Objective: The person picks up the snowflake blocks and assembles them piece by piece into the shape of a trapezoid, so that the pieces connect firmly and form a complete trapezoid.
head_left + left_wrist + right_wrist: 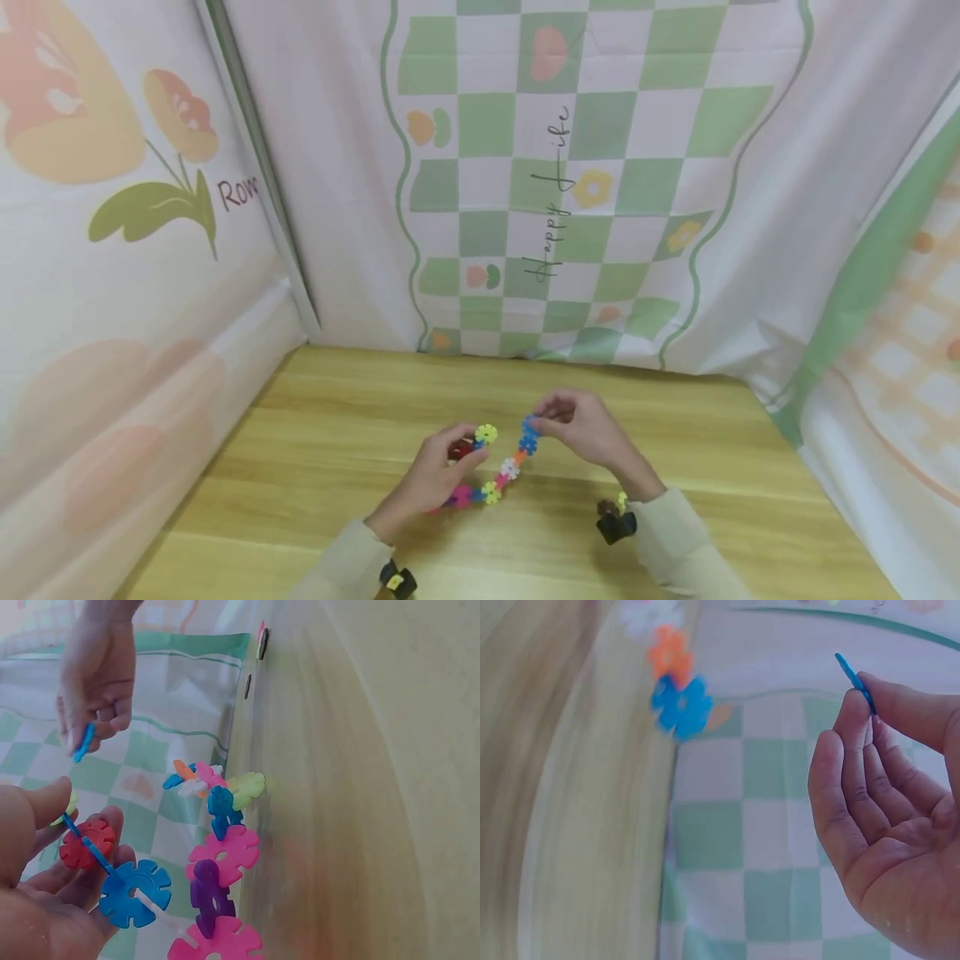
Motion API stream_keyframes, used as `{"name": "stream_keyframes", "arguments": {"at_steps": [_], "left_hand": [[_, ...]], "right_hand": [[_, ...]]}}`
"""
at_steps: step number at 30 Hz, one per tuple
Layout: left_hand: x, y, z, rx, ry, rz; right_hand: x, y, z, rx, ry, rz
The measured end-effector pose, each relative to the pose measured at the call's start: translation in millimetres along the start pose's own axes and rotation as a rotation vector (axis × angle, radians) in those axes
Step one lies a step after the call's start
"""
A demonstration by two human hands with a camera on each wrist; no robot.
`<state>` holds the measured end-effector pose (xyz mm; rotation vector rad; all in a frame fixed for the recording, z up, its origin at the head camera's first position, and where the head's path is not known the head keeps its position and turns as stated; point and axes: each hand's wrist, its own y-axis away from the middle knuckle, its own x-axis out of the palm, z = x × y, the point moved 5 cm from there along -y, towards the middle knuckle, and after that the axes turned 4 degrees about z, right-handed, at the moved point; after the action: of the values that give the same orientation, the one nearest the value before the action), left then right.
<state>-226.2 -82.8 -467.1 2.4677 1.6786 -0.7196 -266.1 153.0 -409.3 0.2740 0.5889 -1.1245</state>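
A winding chain of slotted plastic flower discs (491, 493) hangs from my left hand (431, 475). Thumb and fingers hold its near end, where a yellow-green disc (486, 433), a red disc (88, 844) and a blue disc (135, 894) show. Pink, purple and blue discs follow, then yellow-green, white and orange ones. A blue disc (682, 707) forms the far end. My right hand (588, 425) pinches a separate blue disc (853, 673) edge-on between thumb and forefinger, with a gap between it and the chain's end in the right wrist view.
The wooden table (360, 392) lies under both hands. Curtains with a green checked print (487, 187) hang behind it, and a flower-printed cloth (150, 333) walls the left side. Small thin pieces (262, 643) show at the table's far side in the left wrist view.
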Motion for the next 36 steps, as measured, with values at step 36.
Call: {"name": "stream_keyframes", "arguments": {"at_steps": [36], "left_hand": [[2.0, 3.6, -17.9, 0.345, -0.136, -0.061]], "right_hand": [[30, -20.9, 50, 0.054, 0.002, 0.090]]}}
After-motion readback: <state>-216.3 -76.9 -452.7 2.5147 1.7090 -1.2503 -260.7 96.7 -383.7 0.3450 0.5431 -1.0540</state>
